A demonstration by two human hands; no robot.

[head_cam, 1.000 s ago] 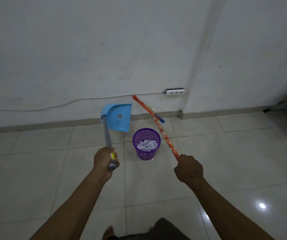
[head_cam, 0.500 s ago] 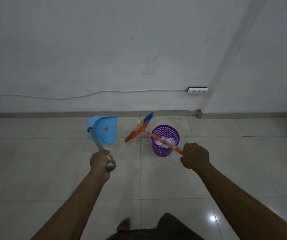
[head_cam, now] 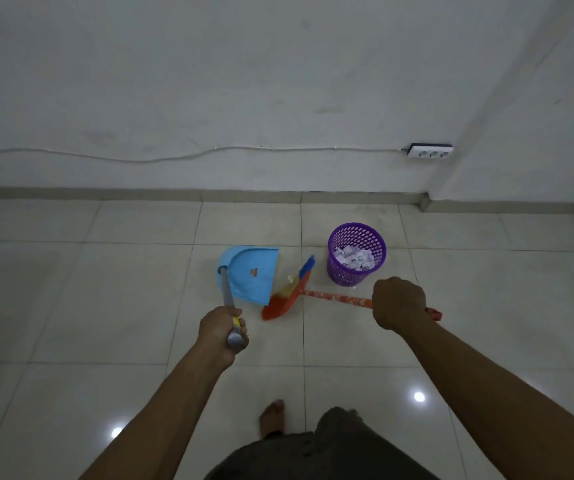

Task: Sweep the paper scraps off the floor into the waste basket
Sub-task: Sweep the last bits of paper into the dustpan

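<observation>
Clamping left hand [head_cam: 221,327] on dustpan [head_cam: 251,271], right hand [head_cam: 398,303] on broom [head_cam: 334,297]; bristles [head_cam: 289,289] beside dustpan's edge, waste basket [head_cam: 339,271] near.

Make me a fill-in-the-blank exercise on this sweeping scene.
The left hand grips the handle of the ____ dustpan.
The right hand grips the broom, whose head lies ____ the dustpan and the waste basket.
The waste basket is ____ and holds paper scraps.
Missing words: blue; between; purple.

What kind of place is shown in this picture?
Probably a room in a home: glossy pale tiled floor, white wall with a white power strip, and a purple perforated plastic waste basket.
</observation>
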